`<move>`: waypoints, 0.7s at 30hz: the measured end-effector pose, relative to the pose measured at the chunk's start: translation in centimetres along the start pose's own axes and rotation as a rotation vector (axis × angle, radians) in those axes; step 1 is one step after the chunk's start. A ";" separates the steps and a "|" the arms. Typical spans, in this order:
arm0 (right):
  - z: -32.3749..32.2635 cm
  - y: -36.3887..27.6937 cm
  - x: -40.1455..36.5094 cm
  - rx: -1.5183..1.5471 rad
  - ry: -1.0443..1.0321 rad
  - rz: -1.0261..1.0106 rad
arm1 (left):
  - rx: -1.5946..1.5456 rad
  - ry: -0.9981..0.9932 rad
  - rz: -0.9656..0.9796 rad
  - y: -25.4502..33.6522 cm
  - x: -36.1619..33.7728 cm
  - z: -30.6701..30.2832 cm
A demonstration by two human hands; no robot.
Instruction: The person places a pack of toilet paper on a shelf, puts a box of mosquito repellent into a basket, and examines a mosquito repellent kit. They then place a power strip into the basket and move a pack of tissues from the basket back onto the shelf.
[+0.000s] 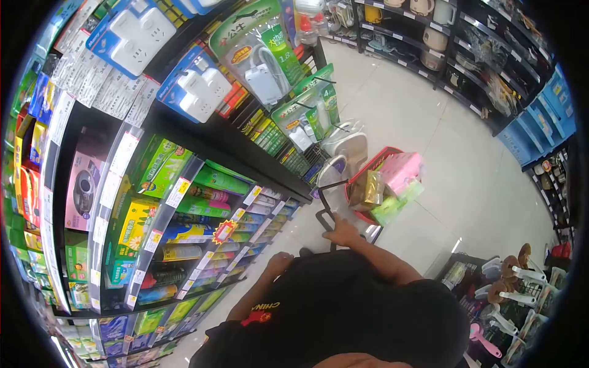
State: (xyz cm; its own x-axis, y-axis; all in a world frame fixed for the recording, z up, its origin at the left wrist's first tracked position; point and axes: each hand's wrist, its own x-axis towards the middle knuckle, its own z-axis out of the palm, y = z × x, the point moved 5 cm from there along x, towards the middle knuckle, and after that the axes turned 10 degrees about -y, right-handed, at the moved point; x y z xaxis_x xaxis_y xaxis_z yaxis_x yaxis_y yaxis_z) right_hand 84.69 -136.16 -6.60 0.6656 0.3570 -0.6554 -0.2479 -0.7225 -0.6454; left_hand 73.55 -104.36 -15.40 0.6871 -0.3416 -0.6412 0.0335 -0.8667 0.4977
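My right hand [342, 233] is closed around the black handle [325, 218] of a red shopping basket [354, 184], which stands on the floor ahead of me. Inside the basket are a pink package [402, 170], a gold-brown package [373, 187] and a light green package [392, 205]. My left hand [280, 264] hangs at my side, near the lower shelves on the left. From above its fingers are mostly out of sight, and no object shows in it.
Shelving [245, 159] with boxes and spray cans runs close along my left. Packaged plug adapters [195, 89] and a charger pack [264, 67] hang above it. Pale floor tiles [448, 159] lie ahead. Kitchenware shelves [423, 37], blue bins [543, 119] and hanging brushes [518, 276] stand rightward.
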 end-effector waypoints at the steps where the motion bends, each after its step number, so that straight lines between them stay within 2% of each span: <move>1: -0.3 0.4 -0.1 -0.003 -0.001 -0.003 | -0.084 0.022 -0.029 0.7 0.0 -0.3; 4: -0.3 1.7 0.1 -0.026 0.008 0.000 | -0.189 -0.048 -0.136 3.3 0.0 -1.7; 7: -0.6 1.5 -0.2 -0.072 -0.012 0.044 | -0.027 0.017 0.066 3.6 0.8 -2.0; 10: -0.4 2.0 -0.1 -0.112 -0.004 0.059 | -0.216 0.070 -0.010 2.5 1.2 -1.8; 13: -0.9 3.3 0.1 -0.142 0.024 0.067 | -0.226 0.078 -0.078 2.1 0.8 -2.5; 16: -1.9 4.1 -0.1 -0.158 0.028 0.074 | -0.247 -0.061 -0.174 -0.8 1.8 -2.1; 20: -1.3 5.7 1.0 -0.163 0.053 0.045 | -0.499 0.058 -0.254 -2.9 1.5 -2.3; 21: -1.7 5.2 0.7 -0.140 0.042 0.055 | -0.537 0.154 -0.250 -3.4 1.5 -2.3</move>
State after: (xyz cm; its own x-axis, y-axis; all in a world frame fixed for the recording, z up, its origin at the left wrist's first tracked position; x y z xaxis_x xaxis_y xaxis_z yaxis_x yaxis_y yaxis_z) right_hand 85.01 -140.68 -9.75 0.6830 0.2921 -0.6695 -0.1859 -0.8168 -0.5461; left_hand 76.13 -101.10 -16.75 0.7070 -0.0607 -0.7046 0.5409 -0.5954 0.5941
